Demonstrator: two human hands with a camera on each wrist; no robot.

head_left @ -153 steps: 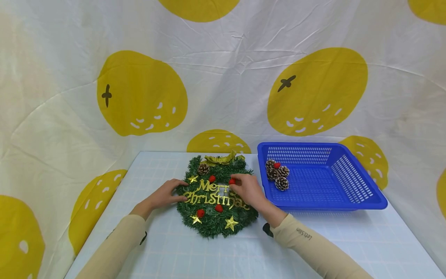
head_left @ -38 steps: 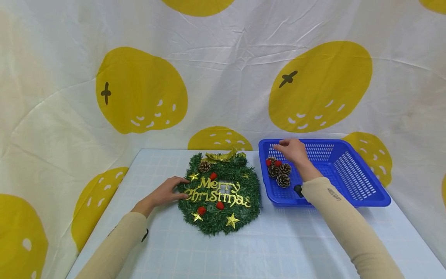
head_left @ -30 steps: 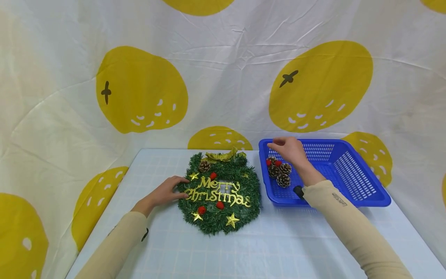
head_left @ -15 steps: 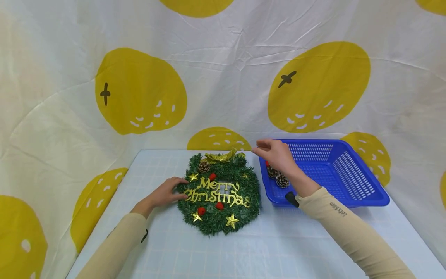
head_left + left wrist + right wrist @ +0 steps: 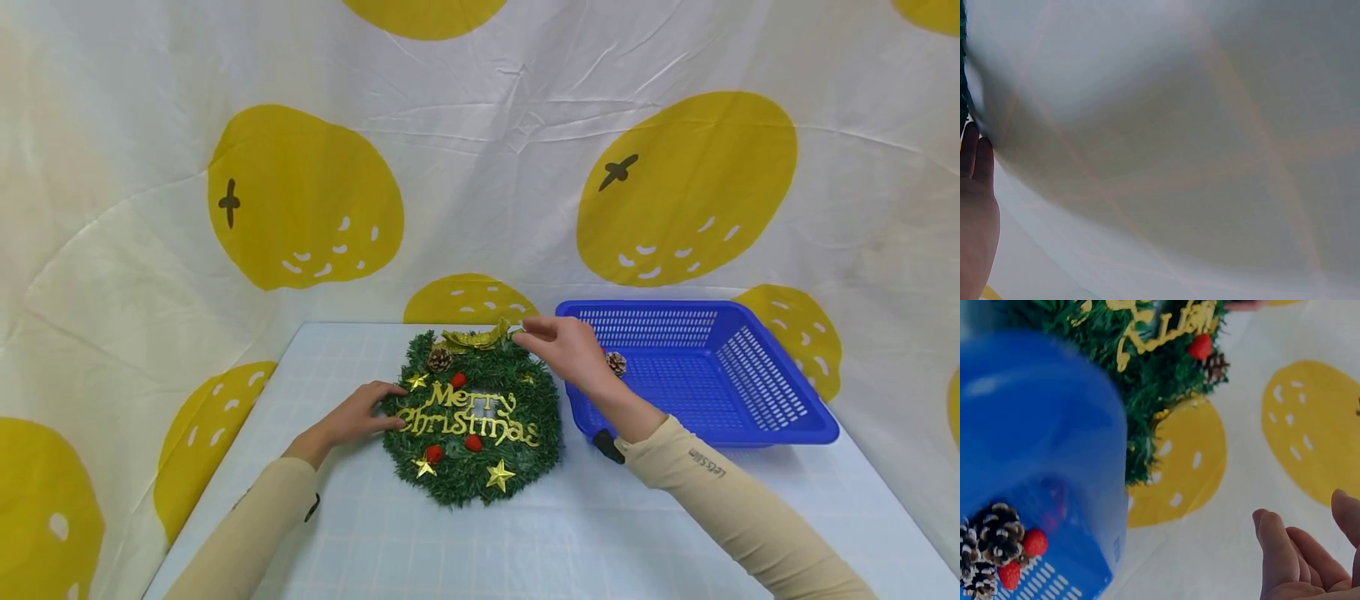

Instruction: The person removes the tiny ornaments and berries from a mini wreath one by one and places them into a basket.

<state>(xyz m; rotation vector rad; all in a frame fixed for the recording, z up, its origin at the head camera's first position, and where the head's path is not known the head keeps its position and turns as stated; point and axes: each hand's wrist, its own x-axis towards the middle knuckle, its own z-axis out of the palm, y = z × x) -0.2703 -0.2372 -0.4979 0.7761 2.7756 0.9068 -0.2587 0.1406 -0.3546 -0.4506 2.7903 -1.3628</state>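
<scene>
A green tinsel wreath (image 5: 450,492) lies flat on the table with gold "Merry Christmas" lettering (image 5: 468,425) across it. It carries a pine cone (image 5: 439,359), red berries (image 5: 434,453), gold stars (image 5: 500,476) and a gold bow (image 5: 474,338) at its top. My left hand (image 5: 358,412) rests at the wreath's left edge, fingers extended and thumb apart. Above the gap between wreath and basket, my right hand (image 5: 566,350) hovers near the wreath's upper right. Nothing shows between its thumb and loosely bent fingers in the right wrist view.
A blue plastic basket (image 5: 697,438) stands right of the wreath. Several pine cones (image 5: 1000,534) and two red berries (image 5: 1035,542) lie in its left part, mostly hidden by the right hand in the head view. A patterned cloth (image 5: 487,192) hangs behind the table.
The red berry that my right hand held at the wreath's upper right lies in the basket. That hand has since swung back left towards the wreath. My left hand has stayed put.
</scene>
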